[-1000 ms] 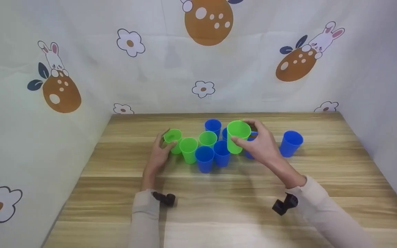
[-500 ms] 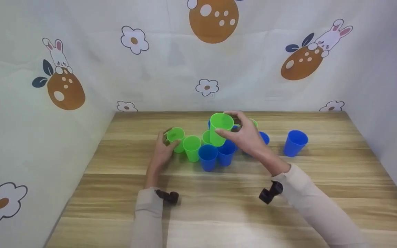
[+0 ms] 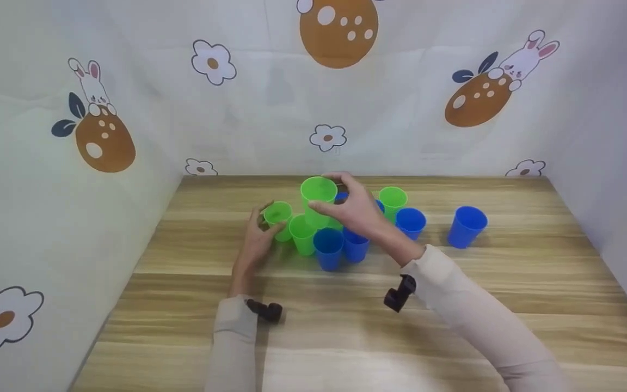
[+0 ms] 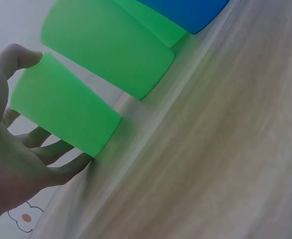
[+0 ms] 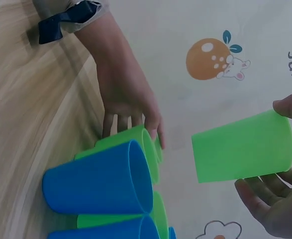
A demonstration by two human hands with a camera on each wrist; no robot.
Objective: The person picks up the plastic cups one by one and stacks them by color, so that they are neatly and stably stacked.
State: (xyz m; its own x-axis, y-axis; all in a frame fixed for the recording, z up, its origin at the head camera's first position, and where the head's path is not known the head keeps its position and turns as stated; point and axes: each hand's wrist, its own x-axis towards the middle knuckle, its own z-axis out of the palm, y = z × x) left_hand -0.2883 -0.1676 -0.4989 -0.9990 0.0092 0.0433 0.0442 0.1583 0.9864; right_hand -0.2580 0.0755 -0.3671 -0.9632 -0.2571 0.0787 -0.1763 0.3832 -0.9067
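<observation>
At the left end of a group of cups, my left hand (image 3: 256,239) grips a green cup (image 3: 277,213) standing upright on the table. In the left wrist view its thumb is at the rim and its fingers lie along the far side. My right hand (image 3: 358,211) holds another green cup (image 3: 318,191) by thumb and fingers near the rim. The right wrist view shows this cup (image 5: 243,147) raised, apart from the cups below. Under it stand a green cup (image 3: 302,239) and a blue cup (image 3: 329,253); another green cup there is mostly hidden.
Right of these stand a blue cup (image 3: 356,249), a green cup (image 3: 393,198) and a blue cup (image 3: 410,222). Another blue cup (image 3: 467,226) stands apart at far right. More blue cups are partly hidden behind my right hand. Patterned cloth (image 3: 270,109) walls the wooden table (image 3: 335,337).
My right hand has carried its green cup leftward over the group, uncovering the green and blue cups on the right. The left hand keeps its grip on the leftmost cup.
</observation>
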